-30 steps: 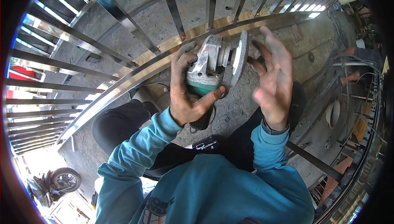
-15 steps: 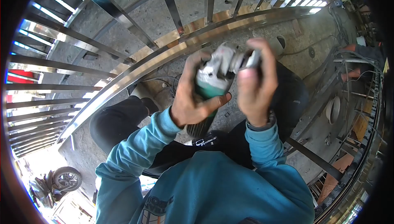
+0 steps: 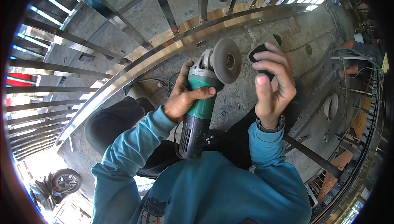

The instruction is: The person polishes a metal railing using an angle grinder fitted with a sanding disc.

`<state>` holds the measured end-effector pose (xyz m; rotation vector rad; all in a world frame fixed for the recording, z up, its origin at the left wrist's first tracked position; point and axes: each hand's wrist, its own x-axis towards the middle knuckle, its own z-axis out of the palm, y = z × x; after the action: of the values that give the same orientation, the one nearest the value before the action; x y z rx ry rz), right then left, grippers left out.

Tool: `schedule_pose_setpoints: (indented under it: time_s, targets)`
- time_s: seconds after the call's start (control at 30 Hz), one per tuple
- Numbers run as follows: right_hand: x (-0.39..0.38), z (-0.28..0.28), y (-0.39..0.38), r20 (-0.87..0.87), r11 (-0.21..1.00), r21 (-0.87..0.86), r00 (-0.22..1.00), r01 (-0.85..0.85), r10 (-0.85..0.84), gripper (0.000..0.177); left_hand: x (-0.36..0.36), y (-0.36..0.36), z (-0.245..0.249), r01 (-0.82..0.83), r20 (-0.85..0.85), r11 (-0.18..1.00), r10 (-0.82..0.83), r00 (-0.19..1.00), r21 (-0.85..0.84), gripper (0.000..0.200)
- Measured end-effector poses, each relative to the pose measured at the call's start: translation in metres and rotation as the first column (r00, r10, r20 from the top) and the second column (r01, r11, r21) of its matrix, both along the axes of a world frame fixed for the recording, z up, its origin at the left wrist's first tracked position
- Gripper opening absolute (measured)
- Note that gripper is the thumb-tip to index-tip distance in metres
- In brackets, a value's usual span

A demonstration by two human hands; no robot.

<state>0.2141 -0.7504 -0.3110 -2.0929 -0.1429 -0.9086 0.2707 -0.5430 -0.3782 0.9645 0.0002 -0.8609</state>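
Gripping the grinder (image 3: pixel 202 110) in my left hand (image 3: pixel 180 99), a dark disc (image 3: pixel 257 51) in my right hand (image 3: pixel 273 86).
I see the left hand clamped round the green body just below the head, thumb across it. The grey wheel (image 3: pixel 226 61) sits above that hand, facing the right one. The right hand's fingers curl onto the dark disc, just right of the wheel and apart from it. A curved steel rail (image 3: pixel 135 69) runs beyond both hands.

Glossy steel railing (image 3: pixel 164 56), rough concrete floor (image 3: pixel 242 92), green plastic grinder (image 3: pixel 201 101) with matt grey disc (image 3: pixel 225 61).
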Motion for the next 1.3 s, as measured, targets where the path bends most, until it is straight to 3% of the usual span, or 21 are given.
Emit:
schedule_pose_setpoints:
  time_s: [0.03,0.1,0.23,0.27,0.37,0.4,0.43,0.5,0.57,0.63,0.67,0.7,0.77,0.8,0.83,0.9,1.03,1.17,1.2,1.23,1.3]
  targets:
    - [0.001,-0.002,0.0,-0.002,1.0,0.002,1.0,-0.003,0.003,0.024,0.001,0.0,0.001,-0.003,-0.002,1.0,0.003,1.0,0.002,0.1]
    - [0.002,-0.004,0.0,-0.032,0.981,-0.182,0.997,0.069,-0.076,0.026,0.002,0.001,0.004,-0.035,-0.097,0.999,0.034,0.995,-0.012,0.099]
    - [0.004,-0.014,0.01,-0.145,0.952,-0.282,0.976,0.116,-0.162,0.032,0.004,0.001,0.001,-0.041,-0.126,0.999,0.038,0.991,-0.019,0.099]
    - [0.005,-0.02,0.011,-0.195,0.936,-0.334,0.964,0.109,-0.182,0.041,0.005,0.001,0.002,-0.035,-0.123,0.999,0.034,0.992,-0.011,0.099]
    - [0.008,-0.028,0.024,-0.283,0.936,-0.344,0.942,0.077,-0.181,0.05,0.004,0.0,0.002,-0.045,-0.137,0.999,0.042,0.99,-0.015,0.099]
    - [0.008,-0.032,0.024,-0.304,0.972,-0.235,0.95,0.005,-0.078,0.057,0.004,0.0,0.001,-0.061,-0.154,0.998,0.056,0.986,-0.028,0.1]
    - [0.009,-0.032,0.022,-0.311,0.972,-0.233,0.947,0.001,-0.076,0.057,0.004,0.001,0.0,-0.063,-0.162,0.998,0.058,0.985,-0.026,0.1]
    - [0.009,-0.031,0.014,-0.335,0.993,0.115,0.939,-0.037,0.074,0.058,0.004,0.002,-0.001,-0.049,-0.205,0.999,0.052,0.977,0.016,0.102]
    - [0.012,-0.035,0.015,-0.309,0.999,0.032,0.951,0.0,0.01,0.056,0.002,0.001,-0.007,-0.055,-0.21,0.998,0.058,0.976,0.022,0.105]
    - [0.014,-0.042,0.022,-0.254,0.974,-0.224,0.965,0.013,-0.071,0.052,0.002,0.001,-0.008,-0.075,-0.172,0.997,0.076,0.982,0.015,0.108]
    - [0.015,-0.046,0.019,-0.274,0.996,-0.055,0.96,-0.065,0.048,0.049,0.003,0.003,-0.005,-0.053,-0.176,0.997,0.061,0.983,0.048,0.11]
    - [0.013,-0.045,0.02,-0.297,0.997,-0.046,0.954,-0.065,0.049,0.049,0.002,0.003,-0.003,-0.034,-0.202,0.997,0.048,0.978,0.07,0.11]
    - [0.015,-0.04,0.021,-0.346,0.983,0.17,0.938,0.072,-0.009,0.046,0.001,0.003,-0.003,-0.027,-0.189,0.996,0.042,0.981,0.083,0.112]
    - [0.016,-0.049,0.02,-0.267,0.989,-0.112,0.956,0.098,-0.125,0.041,0.001,0.004,-0.003,-0.027,-0.201,0.996,0.043,0.979,0.084,0.112]
    - [0.014,-0.051,0.019,-0.276,0.989,-0.114,0.954,0.093,-0.121,0.041,0.001,0.004,-0.003,-0.027,-0.195,0.998,0.039,0.98,0.063,0.113]
    - [0.014,-0.048,0.016,-0.322,0.987,0.154,0.942,-0.048,0.096,0.04,0.001,0.004,-0.005,-0.03,-0.189,0.999,0.038,0.981,0.046,0.113]
    - [0.018,-0.051,0.014,-0.332,0.995,0.092,0.943,0.031,0.001,0.045,0.0,0.002,-0.004,-0.045,-0.162,0.997,0.055,0.985,0.065,0.115]
    - [0.022,-0.059,0.025,-0.269,0.962,0.262,0.952,-0.072,0.145,0.046,0.0,0.001,-0.004,-0.059,-0.165,0.993,0.076,0.983,0.102,0.118]
    - [0.022,-0.064,0.025,-0.315,0.906,0.42,0.928,-0.054,0.201,0.048,0.0,0.002,-0.005,-0.062,-0.167,0.993,0.079,0.983,0.103,0.118]
    - [0.023,-0.068,0.027,-0.318,0.906,0.419,0.926,-0.056,0.204,0.048,-0.001,0.002,-0.007,-0.042,-0.177,0.995,0.058,0.982,0.096,0.119]
    - [0.027,-0.076,0.036,-0.289,0.654,0.753,0.932,0.079,0.22,0.049,-0.003,0.001,-0.012,-0.026,-0.188,0.996,0.042,0.981,0.086,0.119]
